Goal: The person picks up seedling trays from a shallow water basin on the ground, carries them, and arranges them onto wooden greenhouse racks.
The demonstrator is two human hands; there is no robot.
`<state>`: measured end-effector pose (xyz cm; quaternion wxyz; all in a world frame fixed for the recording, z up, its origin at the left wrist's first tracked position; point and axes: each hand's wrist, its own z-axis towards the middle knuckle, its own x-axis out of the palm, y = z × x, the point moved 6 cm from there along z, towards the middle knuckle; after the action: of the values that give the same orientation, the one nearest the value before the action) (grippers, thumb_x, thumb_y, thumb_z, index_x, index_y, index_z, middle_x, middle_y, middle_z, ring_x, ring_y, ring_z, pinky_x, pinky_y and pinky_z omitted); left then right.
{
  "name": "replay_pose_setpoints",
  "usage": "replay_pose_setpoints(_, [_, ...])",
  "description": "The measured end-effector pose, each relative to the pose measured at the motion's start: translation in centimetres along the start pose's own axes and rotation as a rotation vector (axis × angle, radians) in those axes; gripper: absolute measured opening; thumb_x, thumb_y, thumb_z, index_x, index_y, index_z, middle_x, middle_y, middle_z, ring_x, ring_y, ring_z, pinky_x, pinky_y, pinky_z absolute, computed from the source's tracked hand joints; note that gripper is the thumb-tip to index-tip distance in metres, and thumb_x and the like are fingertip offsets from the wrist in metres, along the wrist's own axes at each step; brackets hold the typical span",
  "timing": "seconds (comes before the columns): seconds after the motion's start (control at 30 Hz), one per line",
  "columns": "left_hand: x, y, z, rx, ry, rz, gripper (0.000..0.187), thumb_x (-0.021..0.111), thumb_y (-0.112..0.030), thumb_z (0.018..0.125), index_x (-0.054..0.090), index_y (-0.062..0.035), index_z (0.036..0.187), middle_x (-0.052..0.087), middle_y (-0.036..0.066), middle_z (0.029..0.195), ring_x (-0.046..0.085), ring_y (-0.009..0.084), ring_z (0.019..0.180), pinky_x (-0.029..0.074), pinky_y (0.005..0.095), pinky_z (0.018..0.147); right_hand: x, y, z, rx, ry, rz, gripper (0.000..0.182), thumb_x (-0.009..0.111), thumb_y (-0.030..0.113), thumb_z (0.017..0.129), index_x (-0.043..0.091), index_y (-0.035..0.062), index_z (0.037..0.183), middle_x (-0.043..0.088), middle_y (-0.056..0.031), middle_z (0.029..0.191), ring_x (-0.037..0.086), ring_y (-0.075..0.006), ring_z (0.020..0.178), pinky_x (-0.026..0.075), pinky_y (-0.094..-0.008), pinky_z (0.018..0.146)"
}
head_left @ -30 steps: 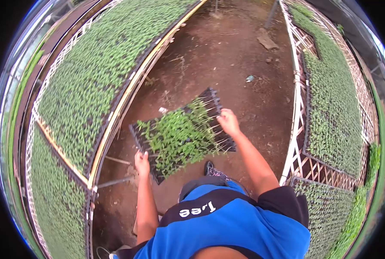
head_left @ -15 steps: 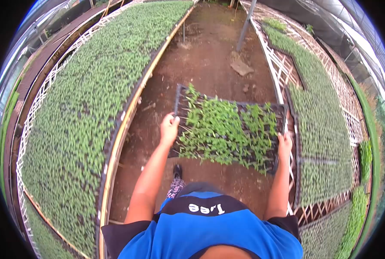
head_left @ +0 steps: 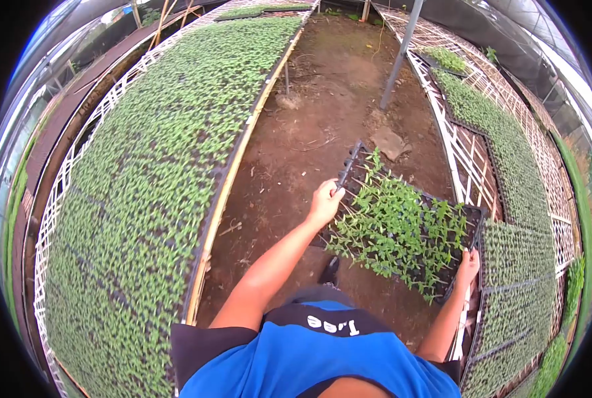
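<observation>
A black seedling tray (head_left: pixel 474 216) full of leafy green seedlings (head_left: pixel 402 225) hangs in front of my body above the dirt path. My left hand (head_left: pixel 324 203) is closed on its left rim, thumb on top. On the opposite short side, my right hand (head_left: pixel 468 264) grips the right rim, close to the edge of the right bench. The tray is tilted, its left end farther from me than its right. My fingers under the rims are hidden.
A long bench of seedling trays (head_left: pixel 156 166) runs along the left, edged by a wooden rail (head_left: pixel 239 156). On the right, a lattice bench (head_left: pixel 471 166) bears more trays (head_left: pixel 518 278). A metal post (head_left: pixel 402 56) and a flat stone (head_left: pixel 390 142) stand ahead on the dirt path (head_left: pixel 289 146).
The tray and both my hands have shifted right and turned clockwise, the right end now lower and nearer the right bench. My view has also moved.
</observation>
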<state>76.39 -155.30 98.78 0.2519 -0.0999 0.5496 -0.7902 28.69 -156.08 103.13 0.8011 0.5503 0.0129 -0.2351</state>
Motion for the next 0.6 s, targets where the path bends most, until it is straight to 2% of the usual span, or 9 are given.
replay_pose_setpoints(0.03, [0.8,1.5,3.0,-0.047,0.019,-0.023,0.027,0.060,-0.008,0.075,0.036,-0.0021,0.063,0.057,0.010,0.093,0.047,0.0120,0.075,0.040,0.0253,0.065,2.9,0.7,2.4,0.005,-0.069,0.029,0.015,0.052,0.009,0.080,0.046,0.0041,0.067,0.038,0.0059,0.063,0.030,-0.0049,0.056,0.027,-0.0212,0.050])
replay_pose_setpoints(0.07, [1.4,2.7,6.2,-0.094,0.033,-0.047,0.027,0.060,-0.008,0.075,0.036,-0.0023,0.063,0.057,0.008,0.093,0.046,0.0106,0.073,0.039,0.0242,0.063,4.5,-1.3,5.8,0.042,-0.033,-0.227,0.012,0.053,0.010,0.080,0.047,0.0024,0.073,0.037,0.0051,0.064,0.031,-0.0056,0.057,0.028,-0.0207,0.051])
replay_pose_setpoints(0.13, [2.2,5.2,12.7,-0.169,0.021,-0.013,0.026,0.059,-0.008,0.076,0.036,-0.0036,0.063,0.057,0.009,0.095,0.044,0.0102,0.073,0.037,0.0232,0.063,10.4,-0.5,11.8,-0.005,-0.026,-0.234,0.015,0.053,0.011,0.080,0.045,0.0019,0.071,0.035,0.0039,0.063,0.030,-0.0062,0.057,0.027,-0.0214,0.050])
replay_pose_setpoints(0.17, [2.1,6.2,16.1,-0.138,-0.015,0.005,0.027,0.060,-0.007,0.074,0.036,-0.0029,0.063,0.056,0.012,0.091,0.049,0.0170,0.083,0.039,0.0265,0.068,13.1,-3.4,15.0,0.003,0.000,-0.164,0.020,0.053,0.009,0.081,0.052,-0.0034,0.097,0.032,0.0054,0.067,0.030,-0.0048,0.060,0.028,-0.0176,0.054])
replay_pose_setpoints(0.3, [1.6,10.5,28.7,-0.099,-0.130,0.073,0.027,0.060,-0.006,0.073,0.035,-0.0023,0.063,0.055,0.018,0.087,0.053,0.0258,0.097,0.040,0.0306,0.075,25.7,-4.0,26.5,0.091,0.096,-0.014,0.013,0.054,0.007,0.080,0.045,0.0018,0.072,0.038,0.0023,0.069,0.032,-0.0066,0.062,0.031,-0.0201,0.058])
replay_pose_setpoints(0.33, [1.7,12.4,32.1,-0.111,-0.096,0.060,0.027,0.059,-0.009,0.076,0.035,-0.0046,0.063,0.054,0.012,0.103,0.047,0.0132,0.088,0.037,0.0255,0.074,29.1,-4.3,29.4,0.046,0.095,0.026,0.021,0.054,0.006,0.080,0.040,0.0038,0.065,0.040,0.0013,0.070,0.032,-0.0069,0.062,0.031,-0.0207,0.059])
replay_pose_setpoints(0.47, [2.2,19.6,46.2,-0.095,-0.110,0.116,0.027,0.058,-0.009,0.078,0.036,-0.0045,0.063,0.055,0.009,0.104,0.043,0.0082,0.073,0.037,0.0231,0.067,41.9,-5.7,40.2,0.038,0.092,-0.002,0.029,0.055,0.007,0.079,0.032,0.0046,0.062,0.041,0.0013,0.068,0.031,-0.0067,0.059,0.030,-0.0219,0.054])
replay_pose_setpoints(0.53, [3.2,22.8,54.0,-0.101,-0.103,0.115,0.027,0.059,-0.010,0.077,0.036,-0.0044,0.064,0.055,0.010,0.102,0.046,0.0107,0.079,0.038,0.0245,0.070,47.6,-6.2,45.7,-0.062,0.113,-0.018,0.012,0.053,0.008,0.081,0.054,-0.0017,0.089,0.035,0.0047,0.066,0.030,-0.0048,0.059,0.028,-0.0194,0.052])
replay_pose_setpoints(0.6, [4.4,23.9,61.7,-0.024,-0.124,0.126,0.026,0.059,-0.010,0.076,0.036,-0.0041,0.064,0.056,0.012,0.100,0.050,0.0141,0.087,0.039,0.0262,0.073,52.4,-6.1,51.4,0.016,0.078,-0.047,0.021,0.053,0.008,0.081,0.055,-0.0027,0.099,0.035,0.0056,0.068,0.032,-0.0042,0.060,0.029,-0.0179,0.053])
